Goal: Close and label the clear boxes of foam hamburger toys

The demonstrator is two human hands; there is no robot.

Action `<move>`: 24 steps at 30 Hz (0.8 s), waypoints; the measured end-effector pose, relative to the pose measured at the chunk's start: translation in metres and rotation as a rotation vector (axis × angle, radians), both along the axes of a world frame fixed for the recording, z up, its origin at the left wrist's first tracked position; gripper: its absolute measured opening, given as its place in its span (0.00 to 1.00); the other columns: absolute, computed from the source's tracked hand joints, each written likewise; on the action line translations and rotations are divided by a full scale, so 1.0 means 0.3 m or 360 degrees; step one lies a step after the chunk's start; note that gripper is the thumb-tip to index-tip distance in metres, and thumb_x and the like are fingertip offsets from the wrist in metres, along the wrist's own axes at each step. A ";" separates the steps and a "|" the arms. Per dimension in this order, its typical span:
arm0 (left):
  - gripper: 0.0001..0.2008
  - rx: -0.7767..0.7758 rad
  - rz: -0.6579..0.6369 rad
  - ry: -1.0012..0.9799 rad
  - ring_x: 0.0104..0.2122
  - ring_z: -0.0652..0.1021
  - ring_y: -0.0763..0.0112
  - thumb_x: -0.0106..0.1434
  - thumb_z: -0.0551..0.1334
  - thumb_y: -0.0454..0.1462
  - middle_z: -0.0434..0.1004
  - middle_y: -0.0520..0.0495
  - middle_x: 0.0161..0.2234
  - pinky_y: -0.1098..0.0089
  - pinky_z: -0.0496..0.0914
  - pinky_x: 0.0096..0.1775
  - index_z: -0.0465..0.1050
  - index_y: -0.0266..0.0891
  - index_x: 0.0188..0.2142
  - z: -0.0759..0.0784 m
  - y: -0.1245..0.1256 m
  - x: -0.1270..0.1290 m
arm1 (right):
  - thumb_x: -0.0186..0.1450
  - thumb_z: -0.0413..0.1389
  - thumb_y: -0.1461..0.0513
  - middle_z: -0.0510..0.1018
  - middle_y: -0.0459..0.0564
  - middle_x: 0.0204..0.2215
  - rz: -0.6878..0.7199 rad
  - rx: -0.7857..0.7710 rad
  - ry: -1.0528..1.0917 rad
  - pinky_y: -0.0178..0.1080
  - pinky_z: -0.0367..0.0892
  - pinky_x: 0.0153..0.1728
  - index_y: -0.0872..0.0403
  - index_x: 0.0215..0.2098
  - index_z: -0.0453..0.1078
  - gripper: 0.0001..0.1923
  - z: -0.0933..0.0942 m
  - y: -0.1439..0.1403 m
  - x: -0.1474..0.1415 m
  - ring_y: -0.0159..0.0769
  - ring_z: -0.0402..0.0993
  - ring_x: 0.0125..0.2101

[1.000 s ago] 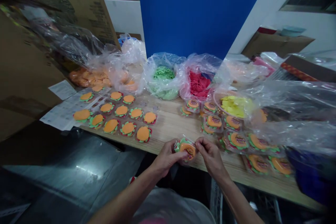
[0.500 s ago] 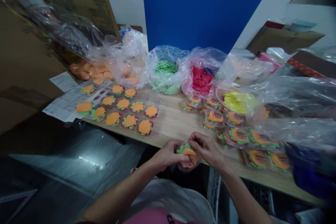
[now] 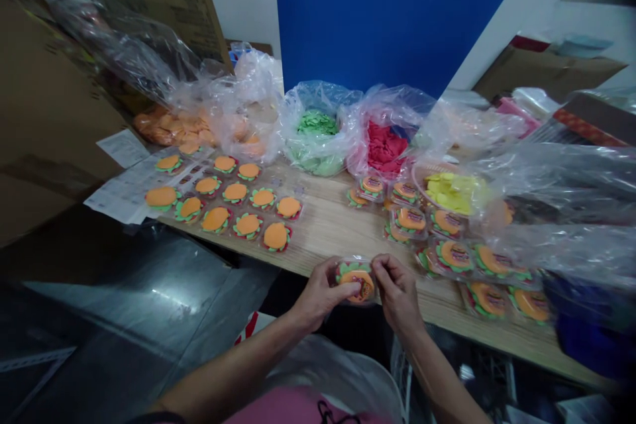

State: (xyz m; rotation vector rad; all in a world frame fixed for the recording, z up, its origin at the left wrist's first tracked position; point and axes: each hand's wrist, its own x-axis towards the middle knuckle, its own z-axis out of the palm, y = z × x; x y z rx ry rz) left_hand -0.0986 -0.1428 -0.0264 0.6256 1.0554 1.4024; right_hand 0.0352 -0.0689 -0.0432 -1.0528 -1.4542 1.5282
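While both my hands meet at the near edge of the wooden table (image 3: 328,228), I pinch one small bagged burger toy (image 3: 356,281) between them. Left hand (image 3: 320,295): thumb and fingers closed on the toy's left side, thumb lying across its orange face. Right hand (image 3: 397,291): fingers curled shut on its right edge, pinching the clear wrap. Toy sits just above the table edge, held off the surface as far as I can tell.

Just right of my hands, bagged toys (image 3: 454,255) lie in a loose cluster, overlapping. Farther left, unbagged burger pieces (image 3: 233,209) lie in rows, some resting on printed paper sheets (image 3: 119,192).

Behind those, open plastic bags stand side by side: orange pieces (image 3: 173,129), green pieces (image 3: 315,126), red pieces (image 3: 385,146), and yellow pieces (image 3: 454,192). Farthest back, a blue panel (image 3: 387,13); cardboard boxes (image 3: 50,99) at far left.
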 end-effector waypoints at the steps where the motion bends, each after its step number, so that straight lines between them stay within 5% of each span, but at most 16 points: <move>1: 0.15 0.0003 0.0013 0.0012 0.34 0.73 0.69 0.48 0.65 0.35 0.74 0.47 0.33 0.71 0.68 0.37 0.72 0.36 0.38 -0.003 -0.002 0.001 | 0.59 0.53 0.56 0.61 0.42 0.20 0.0051 0.0010 -0.0034 0.32 0.56 0.24 0.53 0.24 0.61 0.10 0.006 0.006 0.004 0.29 0.57 0.22; 8: 0.12 -0.0034 -0.0569 0.0199 0.27 0.70 0.73 0.46 0.65 0.34 0.71 0.50 0.26 0.73 0.65 0.32 0.73 0.33 0.32 -0.009 0.005 -0.041 | 0.60 0.52 0.56 0.64 0.43 0.22 0.0855 0.0259 -0.0439 0.32 0.55 0.25 0.55 0.28 0.65 0.11 0.127 0.065 0.007 0.29 0.59 0.24; 12: 0.11 -0.0060 -0.0794 0.0348 0.25 0.68 0.76 0.44 0.65 0.34 0.69 0.53 0.25 0.76 0.62 0.28 0.72 0.32 0.30 -0.005 0.014 -0.061 | 0.59 0.53 0.56 0.63 0.42 0.20 0.1066 0.0198 -0.0500 0.31 0.55 0.23 0.56 0.24 0.62 0.12 0.124 0.058 -0.020 0.28 0.57 0.23; 16: 0.13 -0.0113 -0.0777 0.0383 0.24 0.68 0.77 0.43 0.66 0.35 0.69 0.54 0.24 0.76 0.63 0.28 0.72 0.32 0.30 -0.010 0.018 -0.067 | 0.58 0.54 0.56 0.62 0.41 0.18 0.0840 0.0104 -0.0407 0.31 0.53 0.22 0.55 0.22 0.61 0.13 0.070 0.035 -0.021 0.27 0.56 0.21; 21: 0.20 -0.0158 -0.0300 0.0145 0.28 0.71 0.74 0.41 0.69 0.37 0.72 0.51 0.28 0.74 0.66 0.32 0.71 0.32 0.35 -0.025 -0.002 -0.020 | 0.57 0.56 0.56 0.60 0.40 0.18 0.0197 -0.0108 0.0008 0.31 0.53 0.21 0.54 0.23 0.62 0.12 0.012 -0.011 -0.018 0.26 0.54 0.20; 24: 0.21 -0.0068 -0.0063 -0.0062 0.31 0.72 0.74 0.44 0.68 0.35 0.73 0.49 0.32 0.72 0.67 0.36 0.68 0.34 0.39 -0.032 -0.023 0.015 | 0.57 0.56 0.56 0.58 0.39 0.18 -0.0005 -0.0233 0.0197 0.30 0.51 0.20 0.54 0.24 0.61 0.11 -0.006 -0.026 -0.011 0.26 0.52 0.19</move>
